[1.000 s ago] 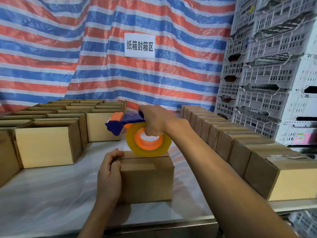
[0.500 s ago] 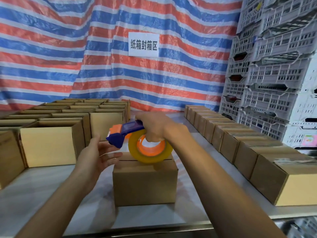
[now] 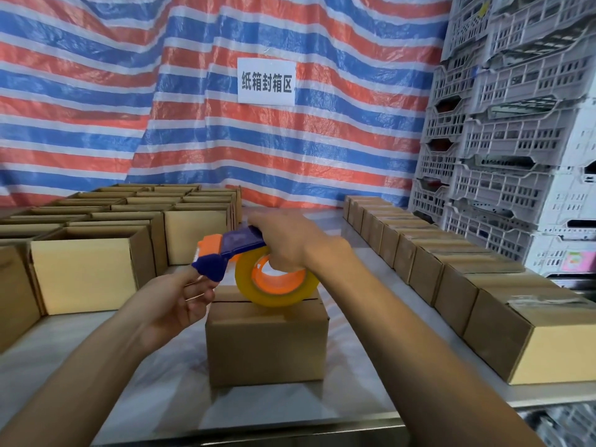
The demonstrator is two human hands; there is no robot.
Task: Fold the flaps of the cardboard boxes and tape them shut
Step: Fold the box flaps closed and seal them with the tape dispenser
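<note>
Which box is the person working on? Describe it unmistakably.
Below the white sign on the striped tarp lies a table. Open boxes crowd its left, a closed row lines its right. The cardboard box stands alone between them near the front edge, flaps folded, beneath the tape dispenser.

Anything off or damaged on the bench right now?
Nothing spilled or damaged. One oddity: the tape strip on the nearest sealed box, right row, looks wrinkled, not flat. Centre box sits square, flaps closed.
</note>
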